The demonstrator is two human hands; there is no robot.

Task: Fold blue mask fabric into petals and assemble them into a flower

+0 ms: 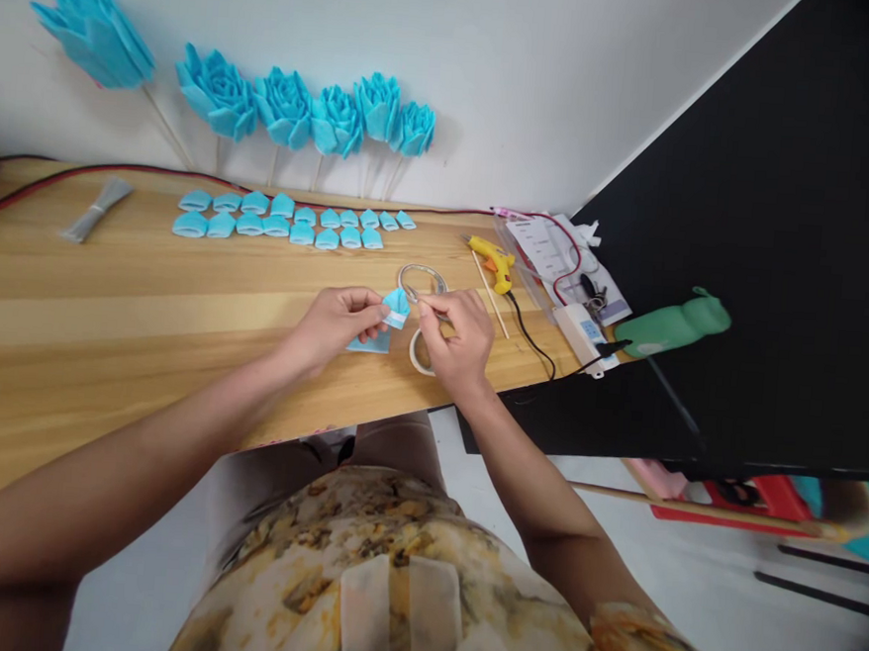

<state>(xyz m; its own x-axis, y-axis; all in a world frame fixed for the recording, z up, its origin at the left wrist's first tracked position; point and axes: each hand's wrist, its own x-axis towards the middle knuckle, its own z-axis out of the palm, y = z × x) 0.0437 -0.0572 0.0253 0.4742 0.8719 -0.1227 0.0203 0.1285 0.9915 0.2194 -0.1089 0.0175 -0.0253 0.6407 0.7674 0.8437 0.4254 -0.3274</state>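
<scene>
Pinched between the thumb and fingers of my left hand (337,321) is a small folded light-blue petal (397,303) with a pale strip across its lower part. My right hand (461,339) is closed, thumb against fingers, just right of the petal; whatever its fingertips hold is hidden or too small to make out. A flat blue piece (375,343) lies on the wooden table (108,313) below my left fingers. One tape roll (412,268) sits behind my right hand, partly covered by it. A second, whitish tape roll (415,356) shows below that hand.
Two rows of folded blue petals (252,224) lie towards the wall. Blue flowers (284,107) on thin sticks stand behind them. At right are a yellow glue gun (495,260), a thin stick (490,295), a white power strip (583,338) and a green bottle (669,327).
</scene>
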